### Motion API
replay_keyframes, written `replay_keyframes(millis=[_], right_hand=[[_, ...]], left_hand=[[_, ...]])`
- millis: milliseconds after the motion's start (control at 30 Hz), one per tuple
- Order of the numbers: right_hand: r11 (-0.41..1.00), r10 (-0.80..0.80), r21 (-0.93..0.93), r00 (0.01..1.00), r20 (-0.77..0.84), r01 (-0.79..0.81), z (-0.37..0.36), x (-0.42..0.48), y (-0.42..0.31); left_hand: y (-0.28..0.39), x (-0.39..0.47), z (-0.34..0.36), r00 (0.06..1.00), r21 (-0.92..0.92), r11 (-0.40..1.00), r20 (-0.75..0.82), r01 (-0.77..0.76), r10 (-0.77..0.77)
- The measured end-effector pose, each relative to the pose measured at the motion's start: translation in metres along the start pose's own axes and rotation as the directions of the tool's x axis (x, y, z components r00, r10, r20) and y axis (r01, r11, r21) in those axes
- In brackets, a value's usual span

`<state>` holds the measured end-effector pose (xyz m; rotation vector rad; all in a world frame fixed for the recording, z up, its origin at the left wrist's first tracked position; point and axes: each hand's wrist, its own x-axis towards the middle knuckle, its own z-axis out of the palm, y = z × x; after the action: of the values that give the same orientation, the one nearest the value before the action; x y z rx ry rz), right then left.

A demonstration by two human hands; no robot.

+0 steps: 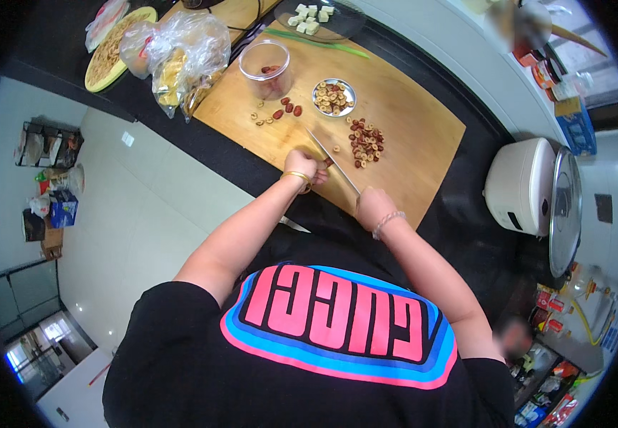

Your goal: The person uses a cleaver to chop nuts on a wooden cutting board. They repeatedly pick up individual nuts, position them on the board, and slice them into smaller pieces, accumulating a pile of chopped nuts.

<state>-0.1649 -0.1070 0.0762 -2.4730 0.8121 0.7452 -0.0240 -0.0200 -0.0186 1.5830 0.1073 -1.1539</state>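
My right hand (377,207) grips the handle of a kitchen knife (333,160), its blade slanting up and left over the wooden cutting board (416,128). Just left of the blade, my left hand (304,165) pinches a red jujube (328,162) against the board. One cut ring (336,148) lies beyond the blade. To the right is a heap of sliced jujube rings (365,142). A small metal dish (352,111) holds more pale-centred rings. Several whole jujubes (289,107) rest left of the dish, beside scattered pale bits (259,122).
At the board's far left stands a clear plastic jar (265,88) with jujubes inside. Green scallion stalks (319,44) lie along the back, before a plate of white cubes (309,27). Plastic bags (191,48) crowd the left; a rice cooker (517,184) sits at right.
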Motion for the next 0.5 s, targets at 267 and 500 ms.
replay_keyframes(millis=[267,500], right_hand=[[0.998,-0.009,0.064,0.998,-0.069,0.013,0.016,0.011,0.011],[0.985,0.002,0.166,0.975,-0.223,0.036,0.019,-0.012,0.014]], left_hand=[[0.003,-0.004,0.004,0.999,-0.053,0.998,-0.025,-0.028,0.026],[-0.009,-0.004,0.0,0.995,0.015,0.995,0.005,-0.096,0.096]])
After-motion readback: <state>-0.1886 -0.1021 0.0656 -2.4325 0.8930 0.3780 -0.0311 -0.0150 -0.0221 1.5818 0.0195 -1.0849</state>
